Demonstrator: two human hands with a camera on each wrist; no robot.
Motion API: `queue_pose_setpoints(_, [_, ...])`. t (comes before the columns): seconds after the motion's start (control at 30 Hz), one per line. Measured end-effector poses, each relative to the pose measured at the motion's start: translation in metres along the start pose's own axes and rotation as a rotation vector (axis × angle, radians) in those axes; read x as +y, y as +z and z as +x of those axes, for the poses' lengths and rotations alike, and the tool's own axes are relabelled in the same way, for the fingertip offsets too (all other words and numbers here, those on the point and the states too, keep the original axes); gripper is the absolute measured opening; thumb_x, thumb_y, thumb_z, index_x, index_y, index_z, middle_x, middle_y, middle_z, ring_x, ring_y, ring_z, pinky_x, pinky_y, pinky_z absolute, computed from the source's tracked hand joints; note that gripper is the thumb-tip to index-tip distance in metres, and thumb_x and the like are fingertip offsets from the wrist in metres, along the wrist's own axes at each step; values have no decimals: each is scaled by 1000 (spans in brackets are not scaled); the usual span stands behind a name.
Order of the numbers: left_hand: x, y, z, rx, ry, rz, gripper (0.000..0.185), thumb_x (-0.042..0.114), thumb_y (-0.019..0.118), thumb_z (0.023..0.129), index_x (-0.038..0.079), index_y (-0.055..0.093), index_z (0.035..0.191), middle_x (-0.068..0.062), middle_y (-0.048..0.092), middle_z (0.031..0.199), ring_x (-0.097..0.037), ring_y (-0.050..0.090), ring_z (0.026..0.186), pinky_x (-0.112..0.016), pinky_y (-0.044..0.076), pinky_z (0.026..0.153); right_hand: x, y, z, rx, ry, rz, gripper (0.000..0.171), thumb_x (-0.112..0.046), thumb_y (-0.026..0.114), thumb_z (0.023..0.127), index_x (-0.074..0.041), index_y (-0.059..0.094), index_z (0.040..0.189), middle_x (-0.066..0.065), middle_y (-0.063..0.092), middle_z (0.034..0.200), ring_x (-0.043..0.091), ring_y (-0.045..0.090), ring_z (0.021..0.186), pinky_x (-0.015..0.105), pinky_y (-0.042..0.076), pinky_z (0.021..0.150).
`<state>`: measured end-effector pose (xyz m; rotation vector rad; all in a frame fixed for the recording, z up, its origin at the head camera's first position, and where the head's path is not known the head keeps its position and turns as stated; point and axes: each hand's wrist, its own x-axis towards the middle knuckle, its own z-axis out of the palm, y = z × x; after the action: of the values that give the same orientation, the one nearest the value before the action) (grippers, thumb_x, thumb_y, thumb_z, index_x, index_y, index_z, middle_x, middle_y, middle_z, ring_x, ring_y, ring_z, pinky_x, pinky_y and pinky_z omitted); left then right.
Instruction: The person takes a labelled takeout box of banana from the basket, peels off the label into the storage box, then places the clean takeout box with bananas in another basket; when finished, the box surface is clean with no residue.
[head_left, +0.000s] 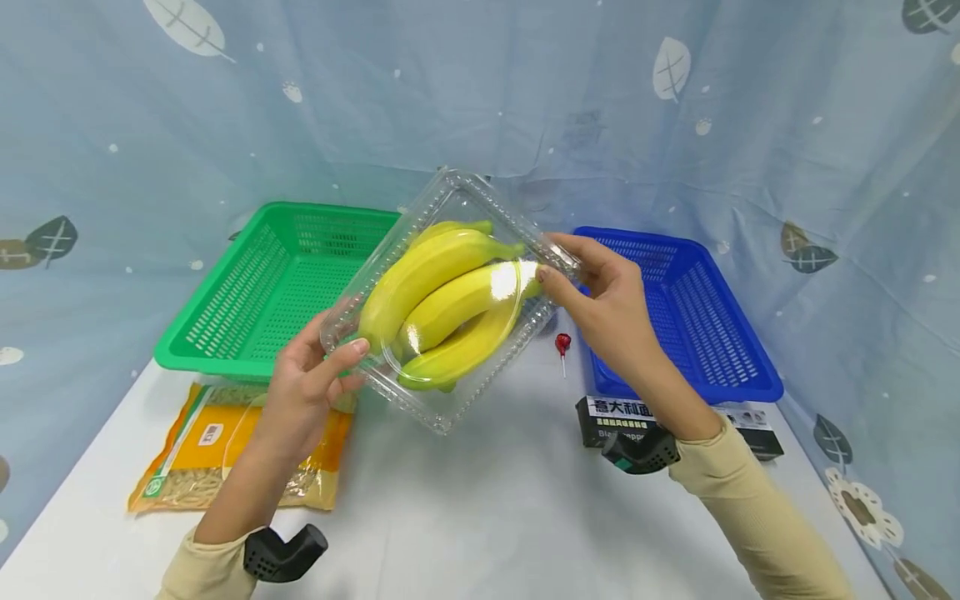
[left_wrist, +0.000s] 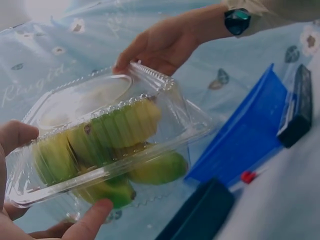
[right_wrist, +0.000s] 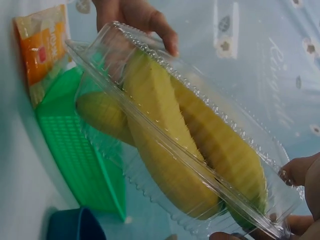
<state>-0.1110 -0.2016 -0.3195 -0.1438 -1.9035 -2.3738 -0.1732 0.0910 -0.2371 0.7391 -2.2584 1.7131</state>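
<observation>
A clear plastic clamshell box [head_left: 442,404] with several yellow bananas [head_left: 438,275] inside is held up and tilted above the white table. At its lower left end my left hand [head_left: 303,387] grips the edge, thumb on top and fingers beneath. The opposite, upper right end is pinched by my right hand [head_left: 611,304] between thumb and fingers. The lid looks closed in both wrist views, and the bananas' greenish ends [left_wrist: 157,167] show through the plastic. Parts of my left fingers are hidden behind the box.
A green basket [head_left: 187,354] stands at the back left, a blue basket [head_left: 750,387] at the back right. An orange-and-clear packet [head_left: 213,433] lies front left. A red lollipop [head_left: 562,342] and a black box [head_left: 757,437] lie right. A dark blue container [right_wrist: 70,225] stands partly hidden.
</observation>
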Motion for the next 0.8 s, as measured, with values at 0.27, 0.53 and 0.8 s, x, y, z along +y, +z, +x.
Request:
queue_pose_setpoints(0.27, [11, -16, 0, 57, 21, -56, 46, 7, 56, 93, 7, 45, 137, -11, 46, 122, -19, 51, 97, -31, 54, 75, 2, 20, 28, -16, 25, 30, 36, -6, 63, 88, 4, 58, 122, 14, 62, 98, 22, 62, 79, 25, 53, 67])
queue_pose_setpoints(0.53, [17, -27, 1, 102, 48, -71, 43, 6, 55, 93, 4, 46, 135, -10, 49, 116, -20, 50, 97, -30, 55, 72, 32, 36, 60, -38, 43, 53, 40, -20, 69, 86, -8, 61, 123, 6, 63, 102, 17, 65, 84, 30, 55, 69])
queue_pose_setpoints(0.8, [24, -42, 3, 126, 24, -78, 45, 9, 55, 94, 10, 44, 138, -10, 43, 127, -19, 51, 109, -30, 54, 73, 5, 57, 75, -85, 74, 14, 42, -11, 65, 88, 1, 55, 127, 13, 56, 126, 21, 61, 101, 28, 53, 77])
